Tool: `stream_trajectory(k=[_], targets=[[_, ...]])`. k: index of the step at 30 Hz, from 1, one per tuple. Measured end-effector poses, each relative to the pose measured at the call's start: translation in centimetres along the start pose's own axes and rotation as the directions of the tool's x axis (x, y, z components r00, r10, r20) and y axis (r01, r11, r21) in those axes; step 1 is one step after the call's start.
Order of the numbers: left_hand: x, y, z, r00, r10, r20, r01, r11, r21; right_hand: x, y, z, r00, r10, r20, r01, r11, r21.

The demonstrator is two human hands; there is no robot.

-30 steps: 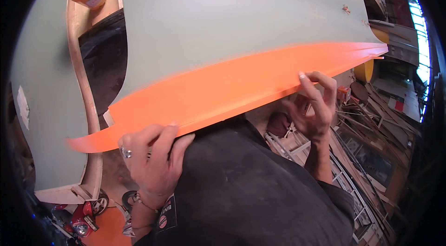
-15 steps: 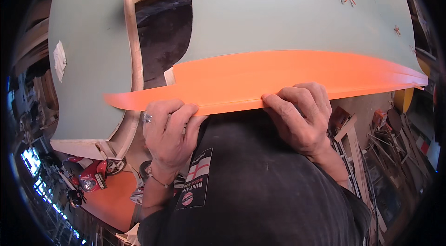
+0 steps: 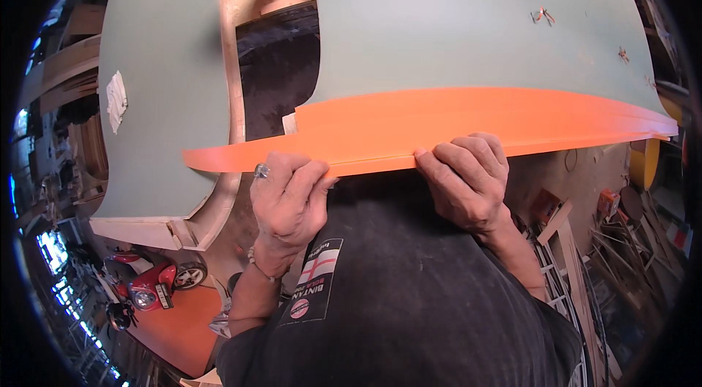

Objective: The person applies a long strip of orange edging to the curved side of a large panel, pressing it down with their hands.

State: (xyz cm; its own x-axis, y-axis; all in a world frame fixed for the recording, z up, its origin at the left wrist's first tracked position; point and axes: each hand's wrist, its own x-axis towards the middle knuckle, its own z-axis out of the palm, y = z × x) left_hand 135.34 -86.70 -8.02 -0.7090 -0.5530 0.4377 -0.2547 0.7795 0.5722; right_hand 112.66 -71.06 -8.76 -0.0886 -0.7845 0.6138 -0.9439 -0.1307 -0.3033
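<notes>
Brightly lit orange surface (image 3: 439, 124), dark rim, white glare lower left, fisheye bending

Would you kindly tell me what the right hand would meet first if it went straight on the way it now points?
The orange strip, whose near edge the right hand appears to touch; the grey-green panel lies beyond, though depth is unclear.

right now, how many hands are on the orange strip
2. The left hand is on the near edge of the orange strip, toward its left end; the right hand is farther right along that edge.
</notes>
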Motion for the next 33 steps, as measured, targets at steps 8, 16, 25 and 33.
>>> stream_trajectory(k=[8, 16, 25, 33], targets=[[-0.4, 0.6, -0.1, 0.996, -0.07, -0.061, 0.069, 0.998, -0.015, 3.4, -2.9, -1.0, 0.965, 0.188, 0.183, -0.205, 0.976, 0.079], [-1.3, -0.5, -1.4, 0.996, -0.089, -0.017, 0.089, 0.996, 0.01, 2.8, -2.5, 1.1, 0.982, 0.086, 0.165, -0.1, 0.992, 0.078], [-1.4, -0.7, -1.5, 0.992, -0.128, 0.02, 0.128, 0.992, 0.012, 2.6, -2.1, 1.5, 0.99, 0.023, 0.139, -0.028, 0.999, 0.032], [-1.6, -0.4, -1.2, 0.984, -0.174, -0.039, 0.172, 0.983, -0.061, 4.8, -3.3, 1.1, 0.967, 0.098, 0.235, -0.132, 0.982, 0.133]])
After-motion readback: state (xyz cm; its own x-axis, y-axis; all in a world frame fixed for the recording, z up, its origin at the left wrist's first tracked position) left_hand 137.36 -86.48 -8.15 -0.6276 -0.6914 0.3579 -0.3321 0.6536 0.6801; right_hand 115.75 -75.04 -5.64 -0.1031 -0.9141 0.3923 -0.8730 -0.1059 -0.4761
